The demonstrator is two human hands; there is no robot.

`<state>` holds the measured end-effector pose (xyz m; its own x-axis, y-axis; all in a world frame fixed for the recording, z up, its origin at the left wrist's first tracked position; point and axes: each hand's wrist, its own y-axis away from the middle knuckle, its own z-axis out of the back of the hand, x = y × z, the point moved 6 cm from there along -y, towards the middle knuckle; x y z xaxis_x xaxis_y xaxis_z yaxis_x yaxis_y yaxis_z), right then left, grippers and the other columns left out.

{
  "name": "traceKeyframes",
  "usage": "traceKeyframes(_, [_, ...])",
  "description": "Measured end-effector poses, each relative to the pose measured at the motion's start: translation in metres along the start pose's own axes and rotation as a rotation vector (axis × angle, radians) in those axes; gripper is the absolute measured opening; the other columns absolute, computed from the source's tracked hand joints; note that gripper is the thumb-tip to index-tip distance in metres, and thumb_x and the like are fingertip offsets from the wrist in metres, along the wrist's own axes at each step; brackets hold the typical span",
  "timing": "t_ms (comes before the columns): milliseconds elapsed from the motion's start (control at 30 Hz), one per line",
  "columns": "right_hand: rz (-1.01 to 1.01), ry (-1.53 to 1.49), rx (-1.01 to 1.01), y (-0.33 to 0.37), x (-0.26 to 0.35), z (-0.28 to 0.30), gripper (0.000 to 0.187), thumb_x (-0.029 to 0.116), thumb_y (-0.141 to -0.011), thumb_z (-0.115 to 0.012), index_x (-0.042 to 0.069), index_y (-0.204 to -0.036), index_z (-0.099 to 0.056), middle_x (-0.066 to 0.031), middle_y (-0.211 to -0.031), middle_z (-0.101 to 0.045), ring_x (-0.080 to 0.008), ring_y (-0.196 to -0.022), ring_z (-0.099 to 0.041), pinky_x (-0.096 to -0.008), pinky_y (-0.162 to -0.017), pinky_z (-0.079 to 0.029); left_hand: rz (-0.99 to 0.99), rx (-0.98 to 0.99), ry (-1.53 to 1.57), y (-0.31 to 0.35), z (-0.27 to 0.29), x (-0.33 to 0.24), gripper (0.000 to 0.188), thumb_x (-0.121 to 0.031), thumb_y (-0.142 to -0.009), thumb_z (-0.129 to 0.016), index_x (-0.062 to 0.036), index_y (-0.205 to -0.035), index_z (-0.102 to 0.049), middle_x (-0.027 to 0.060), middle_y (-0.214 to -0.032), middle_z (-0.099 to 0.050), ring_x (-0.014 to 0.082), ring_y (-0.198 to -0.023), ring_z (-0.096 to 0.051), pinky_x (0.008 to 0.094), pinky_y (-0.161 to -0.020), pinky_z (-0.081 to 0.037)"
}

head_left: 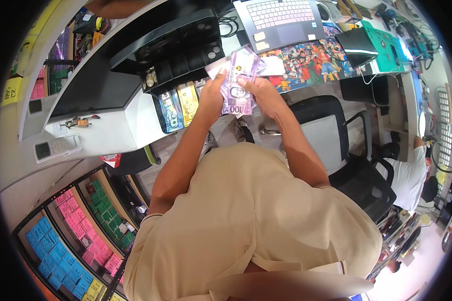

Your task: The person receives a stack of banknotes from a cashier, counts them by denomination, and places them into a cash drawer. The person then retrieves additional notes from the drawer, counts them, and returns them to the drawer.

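Over the pulled-out cash drawer [160,116], both of my hands grip a fanned stack of purple banknotes [237,99]. My left hand [214,96] is closed round the left side of the stack, its thumb lying on top. From the right, my right hand [267,96] pinches the notes with its thumb across the front one. Blue banknotes [171,111] and yellow banknotes [188,100] lie in the drawer's slots beside my left forearm. Behind them are black coin trays [186,62] with a few coins. The far ends of the purple notes spread apart.
A laptop [281,22] sits on the desk over a colourful printed mat [311,65]. Left of the drawer is a dark screen [98,83]. An office chair [321,130] stands at my right, and a person in a white shirt [407,175] is farther right.
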<state>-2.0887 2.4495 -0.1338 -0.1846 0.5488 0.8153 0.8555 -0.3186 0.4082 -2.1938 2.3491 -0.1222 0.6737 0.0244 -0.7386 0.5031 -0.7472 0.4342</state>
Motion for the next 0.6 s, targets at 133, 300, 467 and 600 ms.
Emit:
traceKeyframes(133, [0.005,0.024,-0.038,-0.008,0.006,0.002,0.032,0.029,-0.102,-0.069,0.001,-0.116,-0.072,-0.0009,-0.103,-0.075,-0.0077,-0.089,-0.066,-0.0269,-0.083,-0.053,-0.146,-0.01,0.185,0.004,0.021,-0.007,0.03,-0.018,-0.106,-0.06,0.002,-0.129,-0.06,0.0128,-0.125,-0.068,0.0216,-0.115,-0.066,0.0376,-0.106,-0.049])
traceKeyframes(300, [0.163,0.471,-0.143,-0.008,0.025,-0.02,0.035,0.029,-0.1,-0.071,-0.002,-0.116,-0.071,-0.0042,-0.094,-0.075,-0.0074,-0.077,-0.065,-0.028,-0.072,-0.053,-0.141,-0.272,0.284,0.002,0.07,-0.01,0.024,-0.007,-0.102,-0.054,0.0018,-0.124,-0.061,0.0118,-0.119,-0.068,0.0244,-0.114,-0.065,0.0401,-0.104,-0.05])
traceKeyframes(467, [0.125,0.122,-0.019,-0.006,0.018,-0.042,0.037,0.03,-0.102,-0.064,-0.003,-0.118,-0.068,-0.0094,-0.1,-0.073,-0.0104,-0.09,-0.066,-0.0292,-0.08,-0.053,-0.249,-0.198,0.252,0.02,0.073,-0.04,0.034,-0.025,-0.1,-0.051,0.0002,-0.122,-0.057,0.0053,-0.088,-0.053,0.0166,-0.076,-0.051,0.0316,-0.067,-0.043])
traceKeyframes(600, [-0.019,0.109,0.138,-0.018,0.003,-0.065,0.047,0.036,-0.1,-0.06,-0.005,-0.124,-0.063,-0.0136,-0.101,-0.073,-0.0185,-0.095,-0.069,-0.0355,-0.083,-0.054,-0.067,-0.055,0.262,0.033,0.044,-0.032,0.075,-0.063,-0.104,-0.048,-0.0033,-0.149,-0.042,0.0048,-0.101,-0.058,0.0187,-0.088,-0.059,0.0338,-0.08,-0.05])
